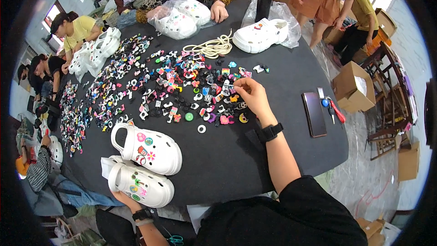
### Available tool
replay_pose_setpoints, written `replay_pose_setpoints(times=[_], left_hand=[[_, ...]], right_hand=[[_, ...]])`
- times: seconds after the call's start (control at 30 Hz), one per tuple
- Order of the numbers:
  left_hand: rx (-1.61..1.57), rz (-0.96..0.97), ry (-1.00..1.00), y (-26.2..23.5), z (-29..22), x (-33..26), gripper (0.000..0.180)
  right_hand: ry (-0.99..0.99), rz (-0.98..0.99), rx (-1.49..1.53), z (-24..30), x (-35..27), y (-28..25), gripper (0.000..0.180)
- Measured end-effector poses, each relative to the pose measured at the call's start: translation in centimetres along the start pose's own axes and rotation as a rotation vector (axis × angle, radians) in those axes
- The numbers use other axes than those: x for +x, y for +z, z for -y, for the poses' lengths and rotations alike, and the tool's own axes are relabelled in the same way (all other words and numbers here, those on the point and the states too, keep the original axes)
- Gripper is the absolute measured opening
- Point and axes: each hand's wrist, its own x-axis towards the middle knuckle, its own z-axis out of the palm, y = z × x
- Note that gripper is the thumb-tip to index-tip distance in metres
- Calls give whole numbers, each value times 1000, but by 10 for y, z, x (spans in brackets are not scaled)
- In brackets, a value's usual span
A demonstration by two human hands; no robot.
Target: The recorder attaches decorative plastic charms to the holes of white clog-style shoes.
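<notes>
A pair of white clogs lies near the table's front edge, toes to the right. The nearer clog [157, 191] has colourful charms on its upper, among them a palm tree; my left hand [126, 200] grips its side, fingers partly hidden beneath. Against it rests the farther clog [164, 155], with a flower and a baseball charm. My right hand [253, 96] reaches over the right end of a wide heap of shoe charms [182, 79], thumb and fingertips pinched together. Whatever is between those fingertips is too small to make out.
A phone [314, 115] and keys [331, 109] lie at the right. Farther back are a coiled cord [211, 46], another white clog [259, 35] and a black cylinder [264, 4]. Across the table a person's hands [219, 12] are by bagged clogs [182, 18]. Other people work along the left.
</notes>
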Motion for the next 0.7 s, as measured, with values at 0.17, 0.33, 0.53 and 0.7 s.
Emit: replay_pose_setpoints(times=[0.17,0.33,0.53,0.7], left_hand=[[-50,-3,8,8,-7,-1,33],[-28,7,32,8,-9,0,31],[-125,-10,-17,24,-21,-3,29],[-110,20,27,21,-18,-2,30]], right_hand=[[190,148,723,19,-8,2,25],[326,299,1277,26,-20,4,33],[487,430,1867,38,-23,6,30],[588,463,2132,38,-25,7,25]])
